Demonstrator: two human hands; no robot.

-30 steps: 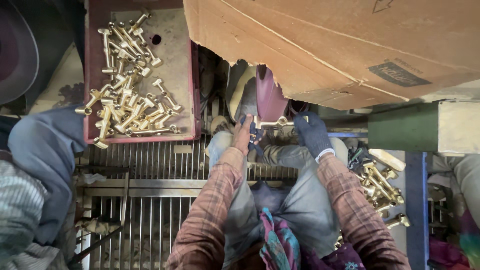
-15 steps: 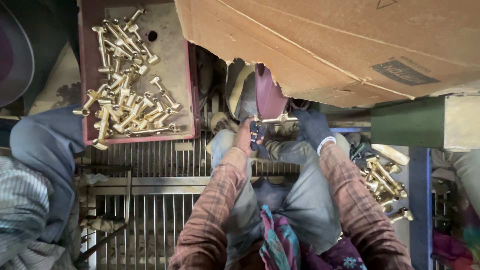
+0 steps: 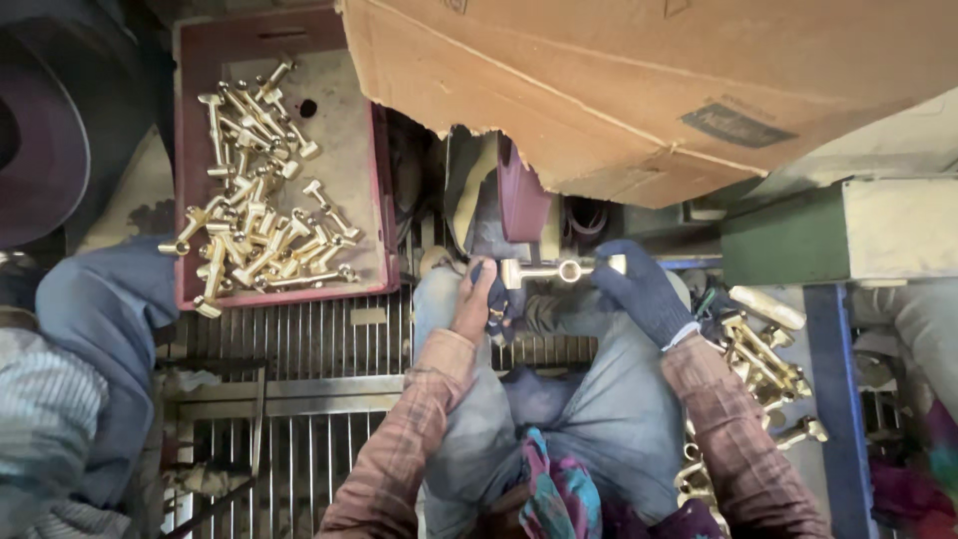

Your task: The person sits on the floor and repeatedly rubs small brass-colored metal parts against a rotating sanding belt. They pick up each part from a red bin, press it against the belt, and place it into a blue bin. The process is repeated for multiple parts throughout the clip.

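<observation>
Both hands hold one brass fitting [image 3: 564, 270] crosswise in front of a dark red wheel [image 3: 522, 200] under a cardboard sheet. My left hand [image 3: 479, 295], bare with dark cloth wrapped on its fingers, grips the fitting's left T-shaped end. My right hand [image 3: 639, 289], in a dark blue glove, grips the right end. The fitting has a ring in its middle and lies just below the wheel. My knees in grey trousers sit below the hands.
A red tray [image 3: 381, 200] with several brass fittings [image 3: 254, 200] stands at the upper left. More brass pieces [image 3: 763, 359] lie at the right by a green machine block [image 3: 788, 235]. A metal grate [image 3: 299, 399] lies underfoot. Another person's clothed leg [image 3: 100, 329] is at the left. The cardboard [image 3: 649, 90] overhangs.
The view has shifted slightly, and the fitting now shows plainly between my hands, held a little lower from the wheel. The tray and the other person stay put.
</observation>
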